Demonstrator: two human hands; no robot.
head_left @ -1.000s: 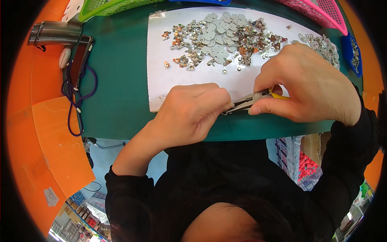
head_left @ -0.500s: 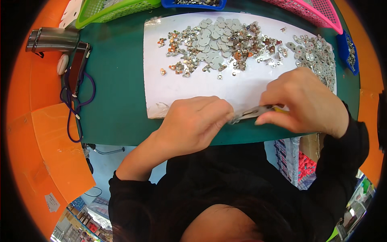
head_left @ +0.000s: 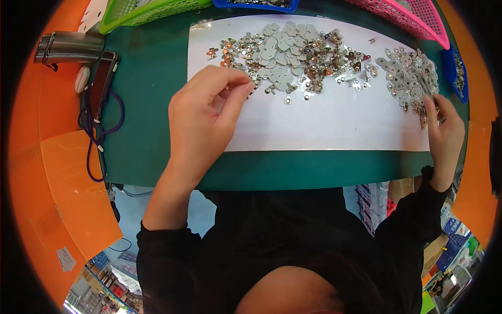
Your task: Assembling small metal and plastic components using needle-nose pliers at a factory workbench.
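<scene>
1. Head view: metal clips (head_left: pixel 238 52) at board's (head_left: pixel 314 125) 10 o'clock; my left hand (head_left: pixel 201 118) near, fingertips almost meeting, cannot tell if holding one. Overlapping clips might drag along.
2. 3 o'clock: my right hand (head_left: pixel 446 128) grips pliers (head_left: pixel 424 85); careless tips could scatter tabs (head_left: pixel 402 78).

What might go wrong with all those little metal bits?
The left hand is right by the small metal pieces, so it might knock some out of place. The pliers in the right hand are at the right-hand pile, near the edge of the white board, so a bump could push pieces off.
</scene>
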